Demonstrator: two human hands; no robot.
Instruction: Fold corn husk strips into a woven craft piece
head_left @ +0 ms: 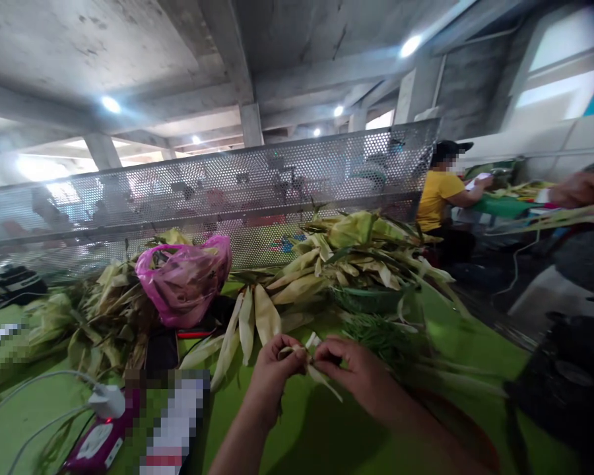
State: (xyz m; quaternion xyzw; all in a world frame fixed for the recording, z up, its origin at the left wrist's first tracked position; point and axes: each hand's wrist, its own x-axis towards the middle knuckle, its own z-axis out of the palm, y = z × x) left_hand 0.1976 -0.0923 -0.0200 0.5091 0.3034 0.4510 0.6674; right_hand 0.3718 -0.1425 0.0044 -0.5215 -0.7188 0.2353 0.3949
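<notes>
Both hands meet over the green tabletop (287,442), fingertips pinched round a pale strip of corn husk (321,381). My left hand (276,373) is closed on one part of the husk, where a loop shows by the thumb. Close by on the right, my right hand (349,366) is closed on the same piece, and a tapering end hangs between the hands. Several dried husk leaves (247,323) lie fanned just beyond. Behind the right hand is a bunch of thin green strands (381,336).
A large husk heap (361,251) partly covers a green basin (366,299). To the left are a pink plastic bag (183,280), more husks (109,316) and a purple power strip (96,442) with cables. A perforated metal screen (277,191) stands behind. A person in yellow (435,194) sits at the right.
</notes>
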